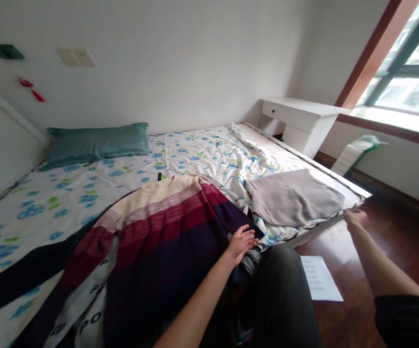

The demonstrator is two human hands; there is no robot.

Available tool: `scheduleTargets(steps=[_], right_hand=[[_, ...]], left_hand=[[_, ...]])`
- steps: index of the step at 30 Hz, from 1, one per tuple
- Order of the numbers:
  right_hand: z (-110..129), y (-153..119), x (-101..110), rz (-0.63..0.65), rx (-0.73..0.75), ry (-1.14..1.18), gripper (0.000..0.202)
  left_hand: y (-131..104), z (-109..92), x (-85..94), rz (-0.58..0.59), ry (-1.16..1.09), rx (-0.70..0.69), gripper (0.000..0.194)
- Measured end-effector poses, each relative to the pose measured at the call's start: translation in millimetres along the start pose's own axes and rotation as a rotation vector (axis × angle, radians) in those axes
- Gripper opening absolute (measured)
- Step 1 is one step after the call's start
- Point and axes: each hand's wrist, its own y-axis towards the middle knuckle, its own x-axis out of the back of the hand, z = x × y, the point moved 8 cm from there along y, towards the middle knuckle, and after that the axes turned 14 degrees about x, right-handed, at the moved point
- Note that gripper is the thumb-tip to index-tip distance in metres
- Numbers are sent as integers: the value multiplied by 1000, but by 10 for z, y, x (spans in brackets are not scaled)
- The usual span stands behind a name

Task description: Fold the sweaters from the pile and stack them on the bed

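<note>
Resting flat on the striped sweater, the person's left hand has its fingers spread loosely and isn't pinching anything, just pressing lightly near the sweater's right edge. That sweater is laid out across the near part of the bed, with bands running from cream at the collar through pink and dark red down to deep purple. Bits of a white-and-black lettered garment poke out from under it on the left side.

Over on the right, the right hand is stretched out to the bed's corner, just beside the folded grey knit. Looks like the fingers are at the edge of the bedding there, but honestly you can't tell whether they're gripping anything or just touching, since the hand is seen from behind.

Other stuff around: a teal pillow sits at the head of the bed on the floral sheet, well away from both hands. A white side table stands past the far corner of the bed, by the window. A sheet of paper lies on the dark wood floor between the person's knee and right arm.
</note>
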Motion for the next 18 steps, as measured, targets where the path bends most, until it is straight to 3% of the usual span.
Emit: scheduleTargets(steps=[2, 3, 6, 8, 10, 12, 14, 16, 18], right_hand=[[10, -186, -171, 3, -109, 15, 59], [163, -233, -263, 10, -63, 30, 61], [986, -414, -566, 99, 331, 78, 58], [1494, -696, -792, 232, 560, 90, 56], [1806, -1063, -1050, 442, 689, 77, 55], [1940, -1394, -1260, 625, 724, 26, 55], [2017, -1582, -1363, 691, 684, -42, 54], [2207, -1678, -1375, 678, 657, -37, 52], [2559, -1819, -1375, 707, 675, 101, 45]], left_hand=[[-171, -67, 120, 54, 161, -30, 50], [-264, -141, 192, 61, 246, -63, 46], [-600, -464, 550, -37, 531, -268, 40], [-904, -657, 931, -201, 779, -447, 38], [-1236, -708, 1377, -387, 1063, -548, 43], [-1528, -578, 1814, -490, 1318, -509, 55], [-1788, -333, 2136, -487, 1500, -432, 70], [-2022, -74, 2295, -442, 1613, -400, 90], [-2210, 115, 2357, -435, 1653, -399, 106]])
